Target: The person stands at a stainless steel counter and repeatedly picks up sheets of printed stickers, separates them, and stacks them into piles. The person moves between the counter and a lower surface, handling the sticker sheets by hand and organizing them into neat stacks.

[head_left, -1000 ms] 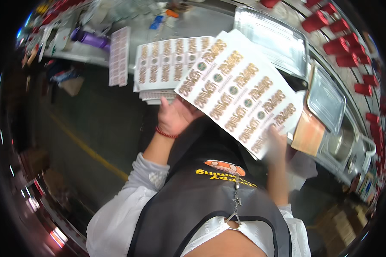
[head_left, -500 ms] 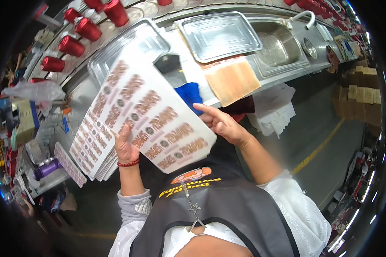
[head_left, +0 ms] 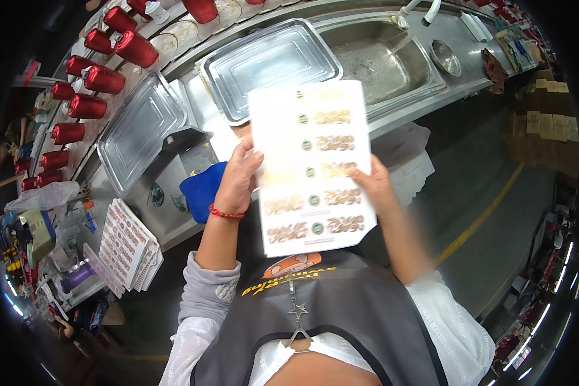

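Observation:
A white printed sheet (head_left: 289, 154), with rows of brown patterns and small green round marks, is held up in front of my apron. My left hand (head_left: 239, 174), a red bead bracelet at its wrist, grips the left edge with the thumb on the front. At the opposite edge my right hand (head_left: 378, 186) pinches the sheet, thumb on the print and the other fingers hidden behind it. Glare washes out part of the print. On the counter's left lies a stack of similar printed sheets (head_left: 127, 248). A blue cloth (head_left: 202, 191) lies just left of my left wrist.
Behind the sheet, a clear tray (head_left: 270, 64) lies beside the metal sink (head_left: 386, 61) with a white faucet. Another clear tray (head_left: 141, 132) lies at left, near several red cylinders (head_left: 103, 78). White paper (head_left: 408, 157) hangs at the counter's front. Cardboard boxes (head_left: 547, 128) stand far right.
The sheet has come off the stack at left and moved right, turning upright before me. My right hand, previously pointing near its edge, now grips it. The view has shifted too.

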Action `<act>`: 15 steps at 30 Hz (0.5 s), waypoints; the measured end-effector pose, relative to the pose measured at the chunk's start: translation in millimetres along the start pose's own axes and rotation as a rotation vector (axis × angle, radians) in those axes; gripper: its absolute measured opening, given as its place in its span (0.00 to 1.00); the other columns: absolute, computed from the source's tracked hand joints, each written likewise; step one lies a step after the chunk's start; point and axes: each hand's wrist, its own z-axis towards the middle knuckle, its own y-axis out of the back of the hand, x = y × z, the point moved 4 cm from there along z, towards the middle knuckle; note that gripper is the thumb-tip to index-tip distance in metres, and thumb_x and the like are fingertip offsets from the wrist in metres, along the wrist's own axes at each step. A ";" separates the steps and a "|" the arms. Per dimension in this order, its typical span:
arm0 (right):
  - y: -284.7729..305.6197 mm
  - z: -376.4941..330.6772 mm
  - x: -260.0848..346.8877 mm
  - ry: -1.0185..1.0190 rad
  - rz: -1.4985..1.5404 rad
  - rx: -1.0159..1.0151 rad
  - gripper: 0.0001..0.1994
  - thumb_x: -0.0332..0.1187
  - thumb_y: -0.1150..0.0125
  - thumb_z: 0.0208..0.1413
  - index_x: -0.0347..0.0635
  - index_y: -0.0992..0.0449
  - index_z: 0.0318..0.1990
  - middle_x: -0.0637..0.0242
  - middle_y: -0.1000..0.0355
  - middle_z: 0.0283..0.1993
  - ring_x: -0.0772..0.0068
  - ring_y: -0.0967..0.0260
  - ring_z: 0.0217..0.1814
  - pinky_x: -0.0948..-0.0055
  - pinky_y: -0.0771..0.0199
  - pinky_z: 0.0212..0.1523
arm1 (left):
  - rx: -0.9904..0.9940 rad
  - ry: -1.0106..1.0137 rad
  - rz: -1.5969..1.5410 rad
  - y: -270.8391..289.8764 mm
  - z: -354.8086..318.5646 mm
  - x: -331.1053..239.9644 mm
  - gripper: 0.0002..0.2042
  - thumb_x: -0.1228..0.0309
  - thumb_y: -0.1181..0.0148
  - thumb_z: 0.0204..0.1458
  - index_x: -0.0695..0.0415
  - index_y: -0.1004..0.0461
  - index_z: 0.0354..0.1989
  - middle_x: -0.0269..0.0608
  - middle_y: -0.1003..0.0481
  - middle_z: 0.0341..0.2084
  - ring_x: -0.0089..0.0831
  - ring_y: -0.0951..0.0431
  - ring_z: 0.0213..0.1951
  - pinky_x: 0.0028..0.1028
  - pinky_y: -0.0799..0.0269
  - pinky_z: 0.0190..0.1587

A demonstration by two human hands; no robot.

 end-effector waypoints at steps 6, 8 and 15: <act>180.7 43.7 66.2 0.182 -0.055 -0.526 0.15 0.22 0.49 0.56 0.25 0.37 0.51 0.53 0.30 0.49 0.66 0.28 0.45 0.71 0.26 0.44 | 0.006 0.153 0.132 -26.5 14.0 47.8 0.22 0.65 0.49 0.58 0.60 0.43 0.57 0.44 0.27 0.38 0.31 0.24 0.40 0.26 0.28 0.43; 220.6 84.2 79.6 0.198 -0.150 -0.666 0.16 0.19 0.49 0.55 0.25 0.37 0.51 0.51 0.31 0.49 0.64 0.28 0.44 0.68 0.26 0.44 | -0.014 0.190 0.141 -23.4 11.2 64.2 0.21 0.65 0.49 0.58 0.61 0.42 0.57 0.44 0.27 0.38 0.31 0.24 0.40 0.26 0.28 0.43; 303.8 227.2 50.0 0.228 -0.249 -0.762 0.16 0.16 0.45 0.50 0.25 0.35 0.48 0.49 0.30 0.46 0.63 0.27 0.43 0.68 0.26 0.41 | -0.199 0.265 0.119 12.6 -12.8 100.1 0.16 0.67 0.49 0.58 0.59 0.37 0.52 0.42 0.26 0.37 0.30 0.23 0.39 0.26 0.27 0.42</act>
